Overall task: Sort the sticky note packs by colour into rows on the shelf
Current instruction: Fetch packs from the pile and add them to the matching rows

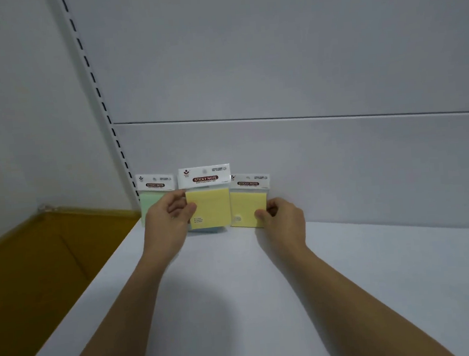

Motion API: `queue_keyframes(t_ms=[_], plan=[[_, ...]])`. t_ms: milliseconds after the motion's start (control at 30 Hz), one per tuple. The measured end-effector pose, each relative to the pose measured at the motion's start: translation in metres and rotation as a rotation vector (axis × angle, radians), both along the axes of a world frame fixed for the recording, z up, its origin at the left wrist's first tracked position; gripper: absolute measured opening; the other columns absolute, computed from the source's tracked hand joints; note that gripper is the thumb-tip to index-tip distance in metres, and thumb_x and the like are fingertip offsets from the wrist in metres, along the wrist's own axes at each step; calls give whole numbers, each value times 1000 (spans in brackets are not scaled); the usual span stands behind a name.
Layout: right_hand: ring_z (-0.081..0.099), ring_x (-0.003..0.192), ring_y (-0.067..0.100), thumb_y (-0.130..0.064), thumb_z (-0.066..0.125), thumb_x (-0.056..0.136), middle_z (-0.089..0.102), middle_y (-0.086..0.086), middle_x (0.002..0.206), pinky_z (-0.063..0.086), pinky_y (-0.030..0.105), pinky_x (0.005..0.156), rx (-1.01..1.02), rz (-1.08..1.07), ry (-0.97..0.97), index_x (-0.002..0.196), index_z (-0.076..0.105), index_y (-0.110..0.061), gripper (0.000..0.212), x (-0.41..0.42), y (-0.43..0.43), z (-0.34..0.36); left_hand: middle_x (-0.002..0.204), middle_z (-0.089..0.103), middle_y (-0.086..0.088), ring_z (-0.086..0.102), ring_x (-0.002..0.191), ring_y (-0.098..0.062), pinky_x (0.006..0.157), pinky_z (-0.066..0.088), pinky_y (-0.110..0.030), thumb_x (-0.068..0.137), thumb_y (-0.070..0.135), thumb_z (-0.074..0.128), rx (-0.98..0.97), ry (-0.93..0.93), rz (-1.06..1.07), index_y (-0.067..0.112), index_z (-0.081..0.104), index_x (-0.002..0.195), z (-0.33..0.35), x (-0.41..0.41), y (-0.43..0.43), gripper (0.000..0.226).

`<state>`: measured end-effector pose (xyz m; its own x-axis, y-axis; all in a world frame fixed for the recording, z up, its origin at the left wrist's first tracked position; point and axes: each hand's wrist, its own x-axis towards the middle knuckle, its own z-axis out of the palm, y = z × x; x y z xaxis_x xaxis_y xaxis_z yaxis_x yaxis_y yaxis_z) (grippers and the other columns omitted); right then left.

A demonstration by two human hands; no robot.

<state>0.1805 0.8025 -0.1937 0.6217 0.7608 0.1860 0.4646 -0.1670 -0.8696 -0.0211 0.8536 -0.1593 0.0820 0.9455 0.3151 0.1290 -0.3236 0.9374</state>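
Three sticky note packs stand at the back of the white shelf (237,291), against the back panel. A green pack (151,196) is at the left, partly hidden behind my left hand (169,220). My left hand pinches the left edge of a yellow pack (210,205) in the middle; a blue pack's edge (206,230) shows beneath it. My right hand (282,219) pinches the lower right corner of a second yellow pack (247,208) to the right.
A slotted upright rail (98,93) runs down the left of the back panel (311,157). Left of the shelf lies a brown cardboard box (37,266). The shelf surface stretches white to the right and toward me.
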Motion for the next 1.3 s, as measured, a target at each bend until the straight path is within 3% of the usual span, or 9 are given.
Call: queue_keyframes(t_ms=[100, 300, 467, 633, 800, 900, 1033, 1167, 1300], plan=[[62, 78, 18, -18, 68, 82, 66, -3, 79, 48, 29, 73, 15, -9, 20, 89, 67, -14, 8, -4, -2, -1, 78, 58, -10, 55, 75, -19, 78, 48, -33, 84, -4, 64, -12, -48, -37, 22, 63, 88, -9, 2, 2, 26], [56, 69, 2, -18, 72, 80, 60, -12, 75, 40, 6, 58, 61, -27, 15, 87, 60, -18, 14, -9, -7, 2, 82, 63, -6, 60, 76, -17, 82, 52, -36, 83, -3, 66, -3, -62, -124, 17, 62, 98, -14, 11, 3, 25], [57, 86, 10, -11, 69, 77, 60, -4, 98, 46, 23, 79, 106, -109, -76, 106, 54, -16, 32, -11, -16, 0, 79, 64, 3, 59, 70, -4, 81, 54, -36, 82, -4, 67, 21, -34, -176, 18, 62, 97, -19, 13, -7, 27], [58, 74, -2, -10, 62, 84, 65, -4, 87, 43, 10, 64, 270, 25, -62, 104, 62, -18, 21, -25, -45, 7, 77, 63, 6, 58, 66, 2, 81, 55, -37, 82, -3, 68, 19, -34, -172, 18, 62, 97, -21, 15, -11, 27], [59, 73, 2, -22, 75, 79, 67, -9, 88, 43, 12, 64, 163, 197, -145, 103, 64, -25, 26, -41, -50, 12, 80, 65, 0, 63, 79, -19, 83, 55, -41, 82, -3, 67, -9, -51, -161, 15, 63, 101, -22, 12, -18, 26], [57, 67, 4, -18, 75, 80, 67, -8, 79, 41, 10, 63, 118, 184, -168, 92, 70, -17, 13, -41, -43, 9, 79, 65, 3, 62, 73, -6, 80, 55, -32, 82, -2, 68, 7, -25, -171, 12, 64, 101, -24, 12, -20, 25], [61, 72, 3, -11, 74, 79, 68, -6, 80, 41, 4, 64, 130, 99, -91, 94, 71, -13, 15, -30, -41, 8, 77, 66, 12, 60, 68, 6, 72, 50, -12, 80, 9, 74, 102, 141, -178, 14, 68, 101, -27, 11, -21, 22], [64, 76, 11, -12, 75, 78, 69, -5, 80, 42, 8, 64, 106, 14, -30, 92, 68, -17, 17, -22, -34, 8, 76, 66, 16, 63, 76, -2, 78, 52, -29, 81, 26, 73, 200, 437, -166, 24, 69, 98, -27, -2, -24, 17], [63, 74, 11, -13, 76, 76, 67, -3, 80, 44, 15, 63, 84, -17, -10, 91, 64, -20, 21, -21, -27, 6, 88, 65, 17, 60, 90, -4, 83, 48, -29, 84, 43, 66, 214, 713, -216, 33, 64, 106, -23, -7, -34, 25]])
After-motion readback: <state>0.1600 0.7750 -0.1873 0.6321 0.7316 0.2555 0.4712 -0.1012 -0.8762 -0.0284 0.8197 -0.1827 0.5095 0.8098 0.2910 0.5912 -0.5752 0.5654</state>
